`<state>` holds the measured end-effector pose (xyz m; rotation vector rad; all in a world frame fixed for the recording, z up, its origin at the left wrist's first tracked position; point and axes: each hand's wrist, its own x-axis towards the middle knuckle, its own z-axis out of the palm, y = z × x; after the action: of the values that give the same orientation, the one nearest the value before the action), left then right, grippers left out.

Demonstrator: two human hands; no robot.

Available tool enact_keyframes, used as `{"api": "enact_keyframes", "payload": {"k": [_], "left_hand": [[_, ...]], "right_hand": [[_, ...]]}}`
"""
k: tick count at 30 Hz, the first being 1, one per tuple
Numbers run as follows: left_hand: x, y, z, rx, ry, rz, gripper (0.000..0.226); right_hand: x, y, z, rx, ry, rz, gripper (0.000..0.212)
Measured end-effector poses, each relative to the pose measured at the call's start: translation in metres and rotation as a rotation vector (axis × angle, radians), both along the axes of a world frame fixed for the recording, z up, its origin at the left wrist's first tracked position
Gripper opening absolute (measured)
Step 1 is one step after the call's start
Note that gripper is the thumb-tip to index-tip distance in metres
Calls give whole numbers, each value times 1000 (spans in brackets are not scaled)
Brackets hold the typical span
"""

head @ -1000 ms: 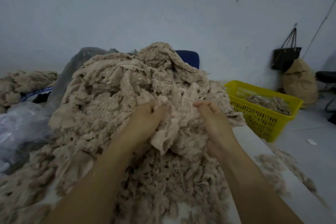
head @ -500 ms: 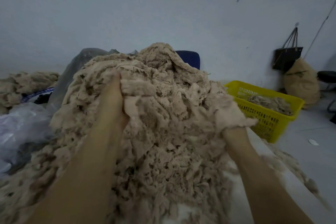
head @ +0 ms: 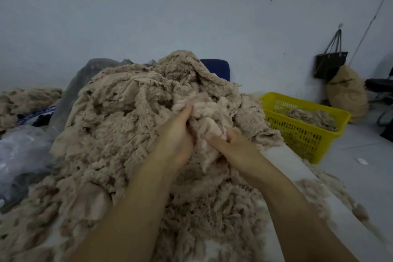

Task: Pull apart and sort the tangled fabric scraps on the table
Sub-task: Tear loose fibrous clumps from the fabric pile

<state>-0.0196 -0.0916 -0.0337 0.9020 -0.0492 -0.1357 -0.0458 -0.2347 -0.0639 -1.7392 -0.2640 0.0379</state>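
Both hands grip one clump of beige scrap. The left hand curls round its left side with the thumb raised, and the right hand has curled fingers round the lower right fold. A good pull would go slowly sideways, with each hold close to the knot, so strands slide free rather than tear. Lifting the clump a little should stop it dragging its neighbours along.

Behind and left of the grip rises the heap, covering most of the table. Right of the grip, past the table edge, a yellow basket holds some scraps and is probably the sorting target. Loose fluff lies between grip and basket and could be swept off. Far left sits a plastic bag.
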Motion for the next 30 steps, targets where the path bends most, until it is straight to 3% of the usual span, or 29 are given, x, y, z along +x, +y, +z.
{"api": "enact_keyframes", "payload": {"k": [4,7,11,14,16,20,22,26,28,30], "left_hand": [[2,5,2,-83,33,-20,41],[-1,3,-3,5,-6,-41,42],[-10,0,-8,531,-247,-127,35],[-12,-4,-15,827,-269,-65,25],[-7,-3,-17,787,-211,15,22],[2,23,-8,370,-2,241,23],[5,30,-5,289,8,316,24],[-1,8,-12,503,-75,225,36],[-2,-2,-16,557,-136,223,32],[-1,-5,-20,608,-228,146,33]], "right_hand": [[2,-15,-5,413,168,2,14],[3,-18,-6,556,199,-18,27],[4,-19,-4,568,131,-87,42],[4,-17,-4,512,99,-192,52],[7,-20,-7,491,67,-309,56],[7,-55,-12,648,65,-562,52],[9,-65,-11,504,89,-533,53],[5,-37,-9,-65,143,-341,26],[0,-26,-9,-41,25,-340,46],[-2,-21,-8,107,-31,-260,48]]}}
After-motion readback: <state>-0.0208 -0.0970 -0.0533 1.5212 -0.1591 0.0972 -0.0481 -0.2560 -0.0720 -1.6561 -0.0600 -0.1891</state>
